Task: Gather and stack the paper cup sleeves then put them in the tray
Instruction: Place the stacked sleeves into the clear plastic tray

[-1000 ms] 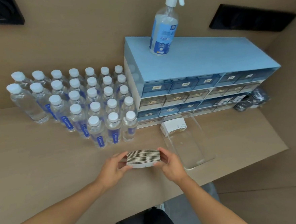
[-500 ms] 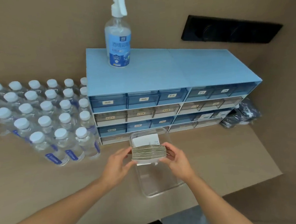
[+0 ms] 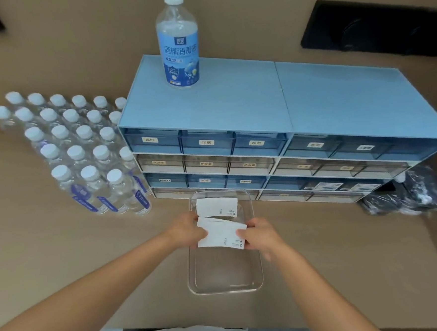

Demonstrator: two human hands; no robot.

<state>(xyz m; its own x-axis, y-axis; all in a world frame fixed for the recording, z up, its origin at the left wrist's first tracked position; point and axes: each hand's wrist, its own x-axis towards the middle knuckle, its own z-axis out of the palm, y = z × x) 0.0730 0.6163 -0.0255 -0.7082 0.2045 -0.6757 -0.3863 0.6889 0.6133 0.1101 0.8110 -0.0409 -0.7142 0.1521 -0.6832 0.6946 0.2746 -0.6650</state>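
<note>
A stack of white paper cup sleeves lies flat between both hands over the middle of the clear plastic tray. My left hand grips its left end and my right hand grips its right end. Whether the stack rests on the tray floor or hangs just above it, I cannot tell. A second stack of white sleeves sits in the tray's far end, just beyond the held one. The near half of the tray holds nothing.
A blue drawer cabinet stands right behind the tray, with a spray bottle on top. Several water bottles crowd the table at the left. A black bundle in plastic lies at the right.
Both hands carried the stack from the table in front of the bottles to the right, over the tray, and turned it from edge-up to flat with its white face up.
</note>
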